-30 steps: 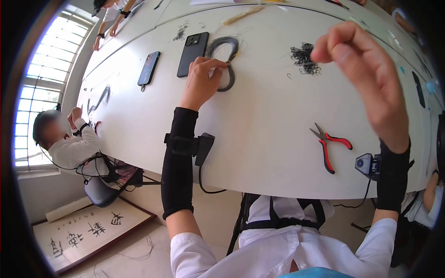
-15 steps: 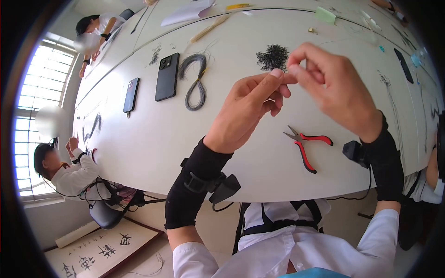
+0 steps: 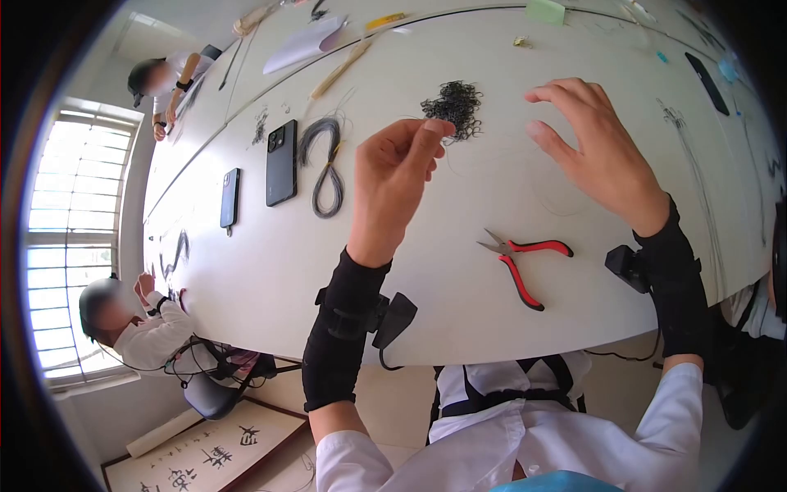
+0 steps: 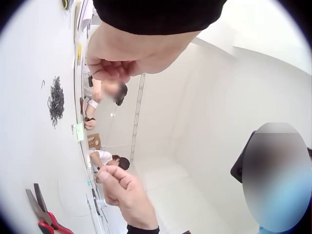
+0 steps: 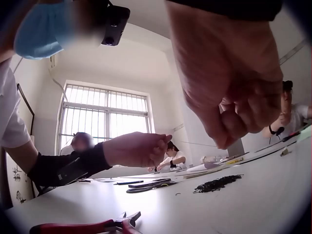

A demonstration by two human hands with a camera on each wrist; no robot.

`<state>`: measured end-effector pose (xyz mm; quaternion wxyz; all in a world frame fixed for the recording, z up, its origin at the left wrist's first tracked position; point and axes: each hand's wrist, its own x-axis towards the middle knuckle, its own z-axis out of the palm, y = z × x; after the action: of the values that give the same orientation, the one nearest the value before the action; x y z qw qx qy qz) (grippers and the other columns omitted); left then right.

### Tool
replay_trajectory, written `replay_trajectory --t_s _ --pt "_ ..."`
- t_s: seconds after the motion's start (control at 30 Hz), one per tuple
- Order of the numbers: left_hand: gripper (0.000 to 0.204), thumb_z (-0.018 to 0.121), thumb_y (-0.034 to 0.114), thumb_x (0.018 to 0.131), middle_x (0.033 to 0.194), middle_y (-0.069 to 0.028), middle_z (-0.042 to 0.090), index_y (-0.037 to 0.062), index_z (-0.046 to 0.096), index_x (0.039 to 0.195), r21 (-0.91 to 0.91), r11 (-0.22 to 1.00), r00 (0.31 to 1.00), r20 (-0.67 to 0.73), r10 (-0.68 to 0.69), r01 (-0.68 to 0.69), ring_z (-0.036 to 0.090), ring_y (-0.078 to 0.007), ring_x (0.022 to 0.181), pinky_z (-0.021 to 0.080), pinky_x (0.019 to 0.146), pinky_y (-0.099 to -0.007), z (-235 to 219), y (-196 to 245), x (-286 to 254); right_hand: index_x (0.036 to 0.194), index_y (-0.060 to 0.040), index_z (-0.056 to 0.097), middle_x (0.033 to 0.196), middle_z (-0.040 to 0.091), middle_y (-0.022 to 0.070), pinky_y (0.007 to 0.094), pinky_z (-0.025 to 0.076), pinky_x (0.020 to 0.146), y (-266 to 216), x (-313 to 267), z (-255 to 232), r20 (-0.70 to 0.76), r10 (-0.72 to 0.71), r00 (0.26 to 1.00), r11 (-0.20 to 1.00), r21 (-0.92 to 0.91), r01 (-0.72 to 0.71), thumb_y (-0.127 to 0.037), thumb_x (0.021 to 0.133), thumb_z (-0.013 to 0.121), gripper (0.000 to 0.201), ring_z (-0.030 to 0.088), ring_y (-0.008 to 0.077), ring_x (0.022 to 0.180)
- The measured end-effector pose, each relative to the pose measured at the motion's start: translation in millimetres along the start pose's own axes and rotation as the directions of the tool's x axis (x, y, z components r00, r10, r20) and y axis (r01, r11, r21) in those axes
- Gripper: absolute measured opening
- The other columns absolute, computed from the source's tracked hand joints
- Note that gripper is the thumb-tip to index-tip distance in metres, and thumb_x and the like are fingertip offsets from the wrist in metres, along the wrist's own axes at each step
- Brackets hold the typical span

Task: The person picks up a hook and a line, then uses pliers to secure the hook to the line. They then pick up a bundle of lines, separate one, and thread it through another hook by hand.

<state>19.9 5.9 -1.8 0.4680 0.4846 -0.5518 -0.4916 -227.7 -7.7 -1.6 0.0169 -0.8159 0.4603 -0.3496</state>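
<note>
My left hand [image 3: 392, 176] is raised just in front of the pile of small black hooks [image 3: 452, 107], thumb and index finger pinched on a thin strand, barely visible. To the right, my right hand [image 3: 602, 152] is held over the table, thumb and index fingertip apart in the head view, nothing clearly visible between them. Its fingers look more curled in the right wrist view. There, a faint strand [image 5: 197, 144] stretches from the left fingertips [image 5: 166, 140] towards the right hand [image 5: 234, 92]. Red-handled pliers [image 3: 525, 266] lie nearer the table edge, jaws parted.
Left of the hooks lie a tied bundle of grey line [image 3: 329, 176], a dark phone [image 3: 281, 162] and a smaller phone [image 3: 230, 198]. Straw-coloured strands [image 3: 340, 70] and white paper [image 3: 303, 45] are farther back. Long wires [image 3: 701, 189] lie at right. People sit at the far left.
The left hand went from the grey bundle to meet the right hand near the hooks, then they separated. The right hand came down and its fingers spread apart. The head view has shifted.
</note>
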Motion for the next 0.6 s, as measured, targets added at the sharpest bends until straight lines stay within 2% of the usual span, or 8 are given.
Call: replay_trajectory --t_s 0.03,0.1,0.17,0.2,0.3,0.4,0.5,0.6 --pt "0.028 0.062 0.021 0.102 0.081 0.0002 0.062 -0.0041 0.073 0.107 0.074 0.997 0.999 0.037 -0.004 0.001 0.052 -0.0061 0.072 0.043 0.067 -0.0232 9 2 -2 0.105 0.0012 0.068 0.088 0.069 0.0129 0.0345 0.054 0.080 -5 3 4 -0.069 -0.042 0.997 0.998 0.046 0.046 -0.019 0.097 0.065 0.022 0.067 0.0260 0.084" --pt "0.025 0.063 0.019 0.101 0.074 0.0007 0.059 -0.0048 0.070 0.096 0.145 0.989 0.997 0.072 0.028 -0.039 0.050 -0.0056 0.069 0.041 0.064 -0.0232 22 1 -4 0.106 0.0009 0.070 0.090 0.071 0.0135 0.0347 0.055 0.081 -23 14 10 0.066 0.090 0.994 0.912 0.395 -0.109 -0.020 0.096 0.065 0.024 0.068 0.0250 0.087" --pt "0.025 0.063 0.015 0.100 0.066 0.0015 0.056 -0.0068 0.067 0.088 0.193 0.976 0.991 0.105 0.080 -0.099 0.046 -0.0041 0.062 0.038 0.057 -0.0235 30 -3 -4 0.106 0.0006 0.070 0.090 0.071 0.0094 0.0355 0.051 0.092 -29 25 18 0.178 0.110 0.978 0.836 0.515 -0.187 -0.023 0.097 0.066 0.026 0.068 0.0232 0.092" --pt "0.026 0.063 0.012 0.099 0.062 0.0025 0.051 -0.0075 0.063 0.083 0.166 0.977 0.990 0.077 0.120 -0.131 0.042 -0.0041 0.059 0.035 0.053 -0.0243 37 1 -6 0.106 0.0005 0.070 0.091 0.072 0.0074 0.0359 0.049 0.098 -29 28 20 0.235 0.108 0.966 0.789 0.571 -0.227 -0.024 0.098 0.066 0.027 0.067 0.0223 0.094" --pt "0.027 0.062 0.013 0.100 0.062 0.0023 0.051 -0.0074 0.063 0.082 0.176 0.980 0.994 0.073 0.083 -0.095 0.042 -0.0040 0.059 0.035 0.053 -0.0249 33 1 -4 0.103 0.0010 0.071 0.091 0.073 0.0079 0.0357 0.050 0.097 -30 32 19 0.291 0.134 0.947 0.742 0.604 -0.290 -0.024 0.098 0.066 0.026 0.068 0.0213 0.095" --pt "0.027 0.063 0.013 0.099 0.062 0.0021 0.051 -0.0073 0.063 0.081 0.204 0.976 0.996 0.050 0.073 -0.082 0.042 -0.0043 0.060 0.035 0.053 -0.0248 33 3 -5 0.100 0.0050 0.069 0.081 0.072 0.0129 0.0315 0.056 0.075 -27 28 33 0.261 0.182 0.948 0.719 0.622 -0.310 -0.018 0.096 0.067 0.024 0.070 0.0195 0.075" --pt "0.025 0.064 0.012 0.099 0.064 0.0003 0.055 -0.0077 0.065 0.083 0.293 0.953 0.996 0.057 0.067 -0.080 0.045 -0.0051 0.060 0.038 0.054 -0.0246 31 -3 -5 0.098 0.0058 0.068 0.079 0.070 0.0125 0.0308 0.056 0.072 -23 29 32 0.330 0.158 0.931 0.703 0.625 -0.341 -0.020 0.098 0.065 0.026 0.068 0.0187 0.071" --pt "0.021 0.064 0.011 0.098 0.067 -0.0022 0.060 -0.0073 0.069 0.089 0.264 0.961 0.997 0.044 0.070 -0.079 0.048 -0.0062 0.061 0.041 0.056 -0.0247 35 -5 -5 0.097 0.0049 0.067 0.083 0.070 0.0101 0.0297 0.055 0.073 -24 29 29 0.419 0.234 0.877 0.632 0.620 -0.465 -0.022 0.100 0.062 0.028 0.067 0.0174 0.073"
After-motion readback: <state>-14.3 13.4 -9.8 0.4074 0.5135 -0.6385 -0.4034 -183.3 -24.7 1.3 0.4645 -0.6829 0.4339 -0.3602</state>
